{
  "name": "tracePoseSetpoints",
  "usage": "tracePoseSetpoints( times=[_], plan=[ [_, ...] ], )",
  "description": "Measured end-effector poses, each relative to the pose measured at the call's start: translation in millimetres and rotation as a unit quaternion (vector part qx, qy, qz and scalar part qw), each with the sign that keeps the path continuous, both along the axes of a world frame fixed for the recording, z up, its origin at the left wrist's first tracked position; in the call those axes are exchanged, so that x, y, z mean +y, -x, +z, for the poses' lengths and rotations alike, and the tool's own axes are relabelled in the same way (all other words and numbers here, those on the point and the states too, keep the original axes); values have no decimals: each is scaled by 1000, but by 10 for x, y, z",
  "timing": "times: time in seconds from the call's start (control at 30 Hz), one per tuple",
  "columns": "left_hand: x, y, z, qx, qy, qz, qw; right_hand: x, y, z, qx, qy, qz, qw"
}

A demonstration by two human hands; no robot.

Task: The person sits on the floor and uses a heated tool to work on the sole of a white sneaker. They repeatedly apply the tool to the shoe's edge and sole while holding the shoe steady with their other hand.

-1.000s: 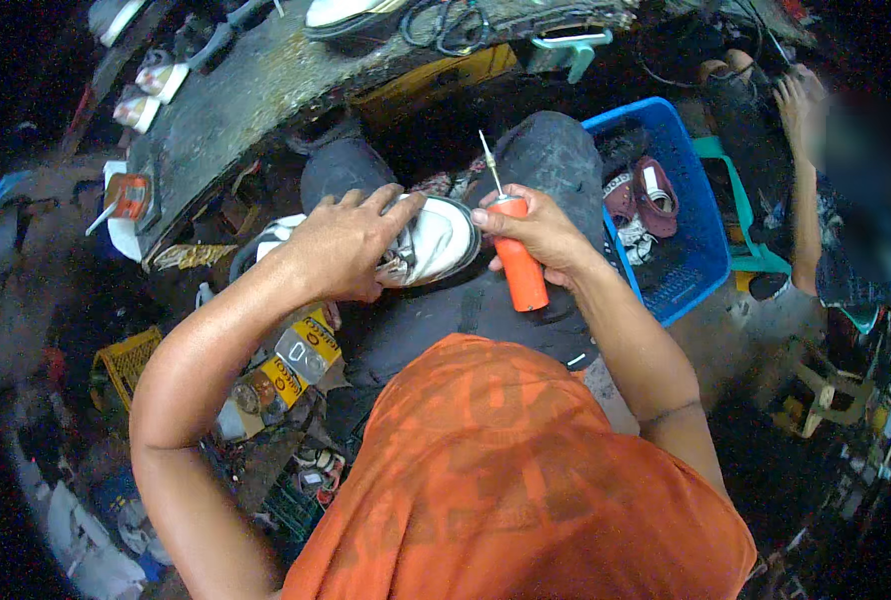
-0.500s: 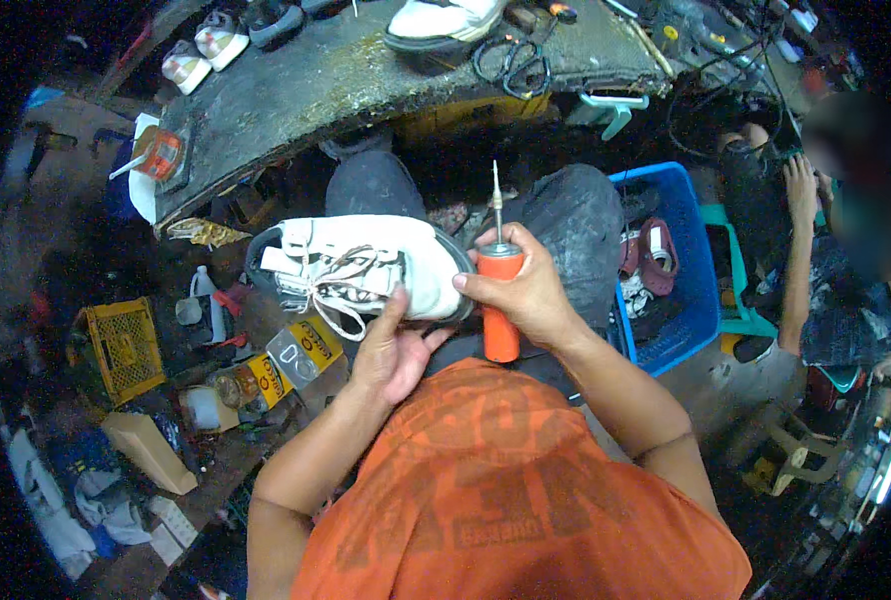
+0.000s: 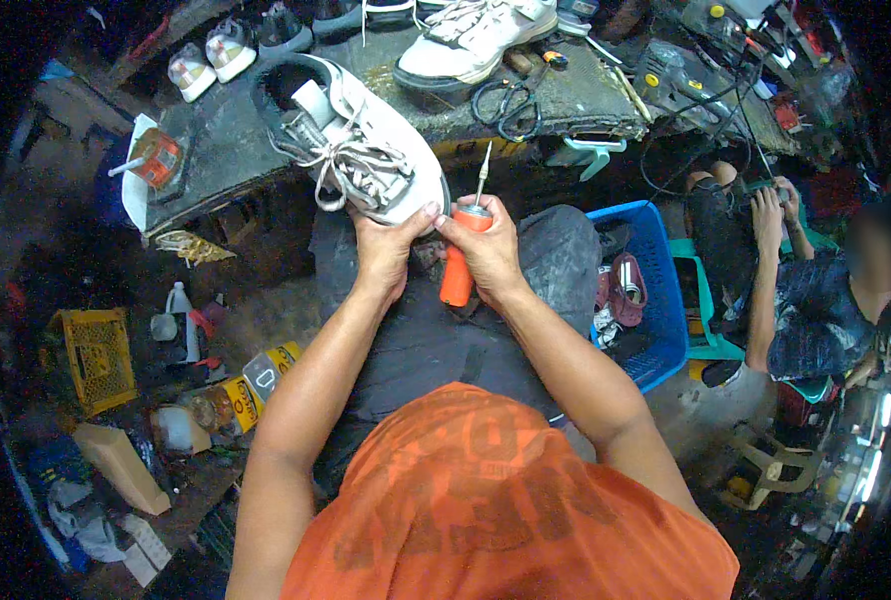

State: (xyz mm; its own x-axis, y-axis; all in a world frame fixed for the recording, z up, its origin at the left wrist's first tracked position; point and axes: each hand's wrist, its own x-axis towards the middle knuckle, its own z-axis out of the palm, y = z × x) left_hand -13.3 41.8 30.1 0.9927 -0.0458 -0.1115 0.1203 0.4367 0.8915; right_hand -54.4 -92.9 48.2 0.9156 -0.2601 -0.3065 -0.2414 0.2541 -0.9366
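A white sneaker [image 3: 418,145] with tied laces is tilted over the near edge of the workbench, its toe toward me. Around the toe, my left hand [image 3: 382,245] is closed, thumb on the upper. My right hand [image 3: 493,250] grips the orange handle of an awl [image 3: 456,280], whose thin metal shaft points up and away. The right thumb reaches to the toe edge beside the left thumb. The awl's tip stands free of the sneaker. The sneaker's sole is mostly hidden.
On the bench [image 3: 231,135] lie another white sneaker [image 3: 471,45], black-handled scissors [image 3: 508,108] and an orange tub [image 3: 158,160]. A blue basket [image 3: 672,310] with shoes stands right of my knees. Another person [image 3: 806,310] sits at the right; a yellow crate [image 3: 96,360] is at the left.
The sneaker has moved up and away from my lap to the bench edge, turning from sideways to toe-toward-me. Both hands moved with it, and the awl's handle now leans.
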Motion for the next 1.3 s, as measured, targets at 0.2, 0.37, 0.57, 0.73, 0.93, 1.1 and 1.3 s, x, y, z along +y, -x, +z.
tracePoseSetpoints(
  times=[0.2,0.37,0.57,0.73,0.93,1.1,1.3],
  plan=[
    [-54,-39,-330,-7,34,38,999,-396,263,268,134,62,142,979],
    [-88,-97,-557,72,-129,60,987,-542,579,470,189,200,293,916],
    [-123,-131,-702,-19,-193,108,975,-385,435,471,227,281,337,870],
    [-138,-146,-770,-99,-221,150,959,-301,202,490,239,312,369,843],
    [-163,-142,-766,-137,-247,191,940,-369,-42,516,200,439,420,769],
    [-188,-195,-842,-106,-149,175,967,-402,-271,763,126,559,483,662],
    [-186,-166,-842,-127,-179,186,958,-335,-463,876,139,606,529,578]
  ],
)
